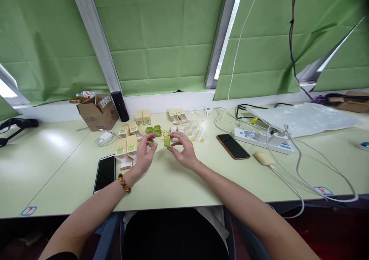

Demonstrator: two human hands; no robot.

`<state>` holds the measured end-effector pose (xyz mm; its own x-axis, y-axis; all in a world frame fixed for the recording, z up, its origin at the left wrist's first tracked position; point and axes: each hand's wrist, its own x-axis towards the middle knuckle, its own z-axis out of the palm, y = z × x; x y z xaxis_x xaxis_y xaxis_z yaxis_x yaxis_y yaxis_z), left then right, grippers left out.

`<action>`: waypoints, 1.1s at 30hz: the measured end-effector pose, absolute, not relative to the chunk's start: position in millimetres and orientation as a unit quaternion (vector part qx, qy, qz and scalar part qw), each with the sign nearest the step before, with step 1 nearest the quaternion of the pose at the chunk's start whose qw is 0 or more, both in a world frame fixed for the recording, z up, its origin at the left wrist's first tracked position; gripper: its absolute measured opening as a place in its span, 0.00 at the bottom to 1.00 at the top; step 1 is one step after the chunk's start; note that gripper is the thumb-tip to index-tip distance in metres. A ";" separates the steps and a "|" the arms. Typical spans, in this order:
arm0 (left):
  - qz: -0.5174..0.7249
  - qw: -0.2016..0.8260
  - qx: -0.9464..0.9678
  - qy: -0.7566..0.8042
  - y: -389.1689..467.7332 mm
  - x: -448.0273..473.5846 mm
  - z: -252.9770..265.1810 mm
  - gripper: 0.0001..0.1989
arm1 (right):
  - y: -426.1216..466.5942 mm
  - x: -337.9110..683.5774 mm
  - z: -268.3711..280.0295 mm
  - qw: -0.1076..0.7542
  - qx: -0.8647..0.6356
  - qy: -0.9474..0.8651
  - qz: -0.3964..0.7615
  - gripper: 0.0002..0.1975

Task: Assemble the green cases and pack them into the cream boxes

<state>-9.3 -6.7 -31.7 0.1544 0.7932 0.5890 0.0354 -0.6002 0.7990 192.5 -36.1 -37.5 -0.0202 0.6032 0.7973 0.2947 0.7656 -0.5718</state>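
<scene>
My right hand (184,151) pinches a small green case (167,140) with a ring at its side, held up above the table. To its left, my left hand (146,154) has its fingers curved and apart, with nothing seen between them. Behind the hands lie several more green cases (153,130). Small clear round plastic pieces (196,131) are grouped just beyond my right hand. Beside my left hand stand tan cardboard boxes (132,144) with green labels, some with open flaps.
A dark phone (104,173) lies at left, another phone (233,146) at right. Further right are a white power strip (263,141), looping cables and a beige charger (264,159). At the back stand a brown carton (99,114), a black cylinder (120,107) and more tan boxes (143,117).
</scene>
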 end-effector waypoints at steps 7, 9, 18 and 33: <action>0.524 0.181 0.795 0.248 -15.3 -9.5 -29.4 0.30 | -38.2 196.9 -36.2 0.552 -0.306 -0.775 -0.036 0.31; 0.525 0.166 0.801 0.236 -15.2 -8.3 -29.7 0.27 | -38.7 197.0 -36.4 0.534 -0.290 -0.792 -0.063 0.32; 0.522 0.131 0.812 0.226 -10.8 -8.5 -32.3 0.24 | -37.9 199.8 -33.6 0.520 -0.252 -0.808 -0.114 0.18; 0.540 0.090 0.813 0.198 -13.2 -6.0 -30.9 0.23 | -38.5 200.5 -29.3 0.510 -0.218 -0.815 -0.166 0.23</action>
